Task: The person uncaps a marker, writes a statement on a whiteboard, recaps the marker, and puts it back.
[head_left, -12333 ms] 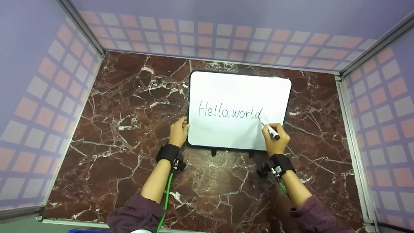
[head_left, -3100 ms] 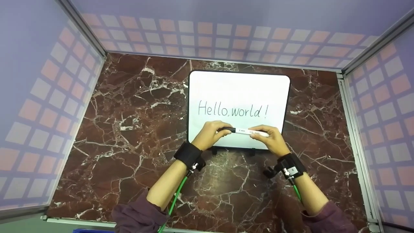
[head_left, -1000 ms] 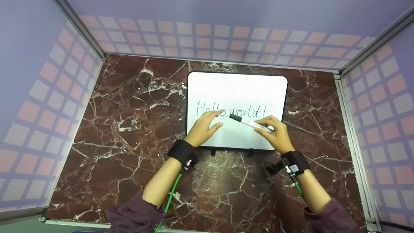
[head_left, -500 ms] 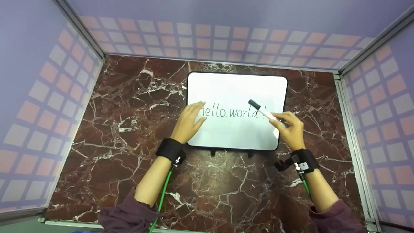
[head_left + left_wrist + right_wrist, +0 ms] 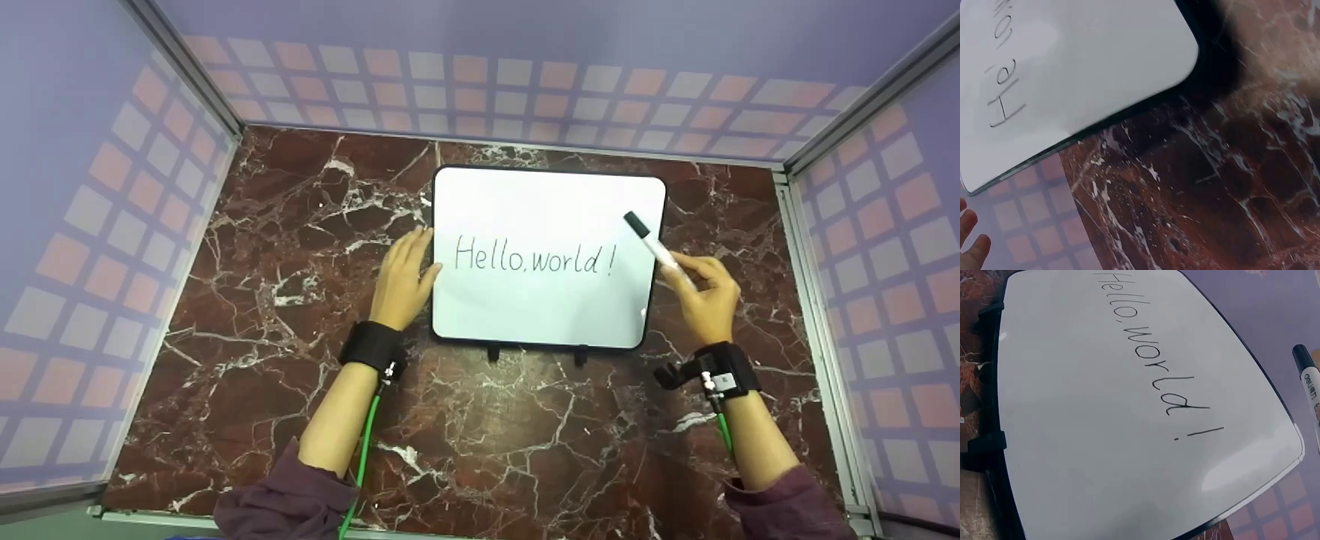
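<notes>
A whiteboard [image 5: 547, 307] with a dark frame stands mid-table, bearing the handwritten words "Hello, world!" in black. My right hand [image 5: 709, 296], just off the board's right edge, pinches a whiteboard marker [image 5: 660, 251] by its white barrel. The marker's black cap is on and points up and to the left, overlapping the board in the head view. Beside the board's left edge, my left hand [image 5: 401, 281] has its fingers straight and holds nothing. Only some fingertips [image 5: 979, 247] of that hand show in the left wrist view. The marker [image 5: 1310, 382] appears at the right border of the right wrist view.
Two small black feet [image 5: 493, 351] stick out under the board's lower edge. The table [image 5: 300, 390] has a red-brown marble pattern. Checkered purple walls [image 5: 480, 82] with metal rails enclose it at the back and both sides. A green cable [image 5: 366, 442] runs along the left forearm.
"!" has been added after "world", and the marker has been capped with both hands. The left hand has since let go and moved left off the board; the right has carried the marker right.
</notes>
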Demonstrator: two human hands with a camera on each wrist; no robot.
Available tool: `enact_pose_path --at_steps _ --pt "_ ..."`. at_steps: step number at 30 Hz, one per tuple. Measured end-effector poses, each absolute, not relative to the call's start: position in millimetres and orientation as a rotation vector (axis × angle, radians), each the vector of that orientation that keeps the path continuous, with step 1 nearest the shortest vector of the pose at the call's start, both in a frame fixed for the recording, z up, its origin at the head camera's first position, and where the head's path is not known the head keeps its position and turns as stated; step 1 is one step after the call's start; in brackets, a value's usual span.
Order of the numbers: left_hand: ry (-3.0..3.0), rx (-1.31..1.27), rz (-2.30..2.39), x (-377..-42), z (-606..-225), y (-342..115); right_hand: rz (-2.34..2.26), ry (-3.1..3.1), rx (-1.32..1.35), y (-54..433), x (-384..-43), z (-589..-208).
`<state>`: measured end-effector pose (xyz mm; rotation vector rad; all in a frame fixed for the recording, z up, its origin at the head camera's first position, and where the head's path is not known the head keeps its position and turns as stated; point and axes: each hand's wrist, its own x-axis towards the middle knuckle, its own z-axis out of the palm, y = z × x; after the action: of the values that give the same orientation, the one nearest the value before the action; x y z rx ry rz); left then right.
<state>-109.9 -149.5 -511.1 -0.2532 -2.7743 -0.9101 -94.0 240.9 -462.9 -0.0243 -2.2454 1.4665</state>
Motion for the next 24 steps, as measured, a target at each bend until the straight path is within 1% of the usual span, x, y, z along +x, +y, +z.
enact_pose_path --at_steps 10,18,24 --pt "-2.776 -0.188 -0.818 -109 -526 -170 1.461 -2.18 -0.204 259 -95 -469" --pt "-2.796 -0.15 -0.772 -107 -535 -180 1.363 -2.167 -0.333 270 -94 -478" --pt "-2.828 -0.135 -0.715 -106 -539 -186 1.314 -2.173 -0.414 284 -95 -496"
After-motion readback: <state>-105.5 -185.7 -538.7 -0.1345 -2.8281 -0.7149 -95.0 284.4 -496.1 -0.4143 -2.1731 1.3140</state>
